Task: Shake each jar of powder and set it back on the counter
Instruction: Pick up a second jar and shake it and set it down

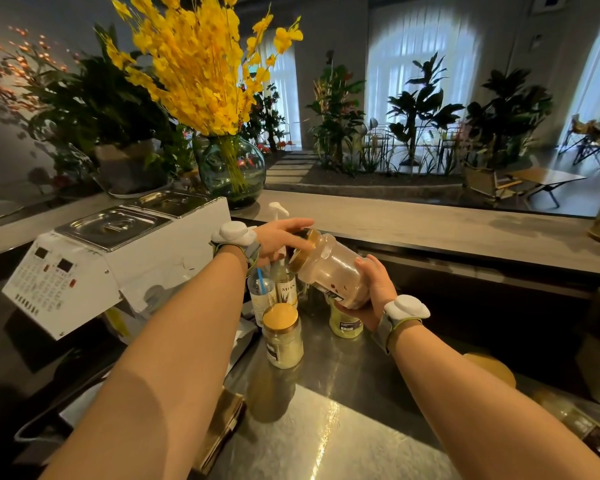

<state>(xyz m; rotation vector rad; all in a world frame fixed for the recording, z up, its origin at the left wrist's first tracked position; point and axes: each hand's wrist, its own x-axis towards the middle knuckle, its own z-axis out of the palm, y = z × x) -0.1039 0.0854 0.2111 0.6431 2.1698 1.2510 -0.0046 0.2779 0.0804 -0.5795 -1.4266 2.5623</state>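
A clear jar of brown powder (329, 268) with a gold lid is tipped on its side in the air above the steel counter (343, 410). My right hand (374, 289) grips its base from below. My left hand (281, 237) rests its fingers on the lid end. On the counter underneath, a jar of pale powder (283, 336) with a gold lid stands upright. Another pale jar (345, 322) stands partly hidden behind my right hand.
Two syrup bottles (274, 289) stand behind the jars. A white machine with steel lidded pans (111, 258) sits at the left. A glass vase of yellow flowers (231, 168) stands on the raised ledge. More gold-lidded containers (489, 370) lie at the lower right.
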